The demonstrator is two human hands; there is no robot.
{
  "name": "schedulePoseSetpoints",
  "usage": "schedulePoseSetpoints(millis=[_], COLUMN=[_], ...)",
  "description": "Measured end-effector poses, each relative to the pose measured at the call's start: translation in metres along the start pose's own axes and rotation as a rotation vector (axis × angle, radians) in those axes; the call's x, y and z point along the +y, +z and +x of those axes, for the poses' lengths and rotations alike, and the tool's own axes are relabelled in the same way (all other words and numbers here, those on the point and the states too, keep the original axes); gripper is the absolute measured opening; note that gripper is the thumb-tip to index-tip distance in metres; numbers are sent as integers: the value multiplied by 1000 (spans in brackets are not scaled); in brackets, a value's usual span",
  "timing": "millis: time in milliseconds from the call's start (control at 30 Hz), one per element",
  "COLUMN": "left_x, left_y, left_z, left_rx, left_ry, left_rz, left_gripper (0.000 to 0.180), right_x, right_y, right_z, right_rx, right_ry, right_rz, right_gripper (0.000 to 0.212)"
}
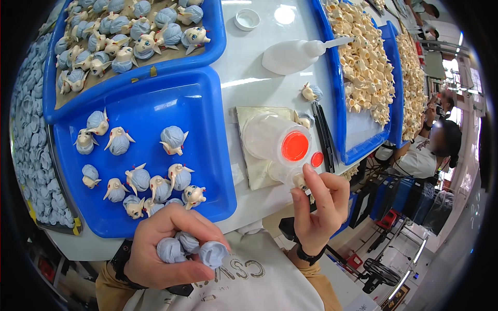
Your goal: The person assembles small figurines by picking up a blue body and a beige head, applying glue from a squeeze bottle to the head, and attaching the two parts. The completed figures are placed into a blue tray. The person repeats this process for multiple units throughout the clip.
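Several blue-grey doll hair pieces [212,254] sit in my left hand [179,220], which is curled around them above my lap. My right hand [324,205] pinches a small pale figurine part [299,181] between thumb and index finger; its details are partly hidden by the fingers. That part is right by a clear plastic cup [264,136] with a bright red round face, lying on a cream pad [248,171]. A small red disc [317,159] is just beyond my right fingertips. Behind my left hand, a blue tray [150,111] holds several finished-looking doll heads with blue-grey hair.
A second blue tray [220,31] full of doll heads stands at the far left. Blue-grey hair pieces [39,129] fill a bin at the left edge. A white squeeze bottle [290,56], a small white dish [247,19], black tweezers [324,137] and cream parts [360,57] are farther right.
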State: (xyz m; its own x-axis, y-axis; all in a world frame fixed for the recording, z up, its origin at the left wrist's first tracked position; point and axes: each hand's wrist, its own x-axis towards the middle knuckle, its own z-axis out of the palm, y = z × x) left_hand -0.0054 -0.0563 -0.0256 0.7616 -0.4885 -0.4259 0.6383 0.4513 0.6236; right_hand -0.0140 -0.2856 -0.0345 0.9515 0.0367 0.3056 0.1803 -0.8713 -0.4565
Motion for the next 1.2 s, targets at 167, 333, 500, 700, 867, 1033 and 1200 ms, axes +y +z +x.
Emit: schedulePoseSetpoints(millis=[167, 333, 500, 700, 867, 1033, 1200], left_x=[2, 1, -3, -5, -4, -1, -2], left_y=[-1, -6, -7, -11, -7, -1, -5], left_z=[-1, -2, -2, -3, -4, 0, 2], left_rx=[-25, -55, -76, -104, -79, -36, -115], left_ry=[-8, -53, -19, 15, 27, 14, 38], left_rz=[28, 83, 39, 18, 6, 194, 184], left_gripper=[40, 40, 39, 38, 37, 36, 31], right_x=[-2, 4, 7, 11, 11, -18, -41], right_y=[-2, 0, 1, 2, 2, -4, 6], right_z=[0, -7, -11, -15, -15, -17, -7], right_rx=[0, 125, 96, 98, 93, 78, -85], right_ry=[-5, 13, 46, 43, 31, -92, -163], right_rz=[9, 141, 178, 207, 205, 794, 832], right_gripper=[43, 38, 35, 33, 34, 34, 32])
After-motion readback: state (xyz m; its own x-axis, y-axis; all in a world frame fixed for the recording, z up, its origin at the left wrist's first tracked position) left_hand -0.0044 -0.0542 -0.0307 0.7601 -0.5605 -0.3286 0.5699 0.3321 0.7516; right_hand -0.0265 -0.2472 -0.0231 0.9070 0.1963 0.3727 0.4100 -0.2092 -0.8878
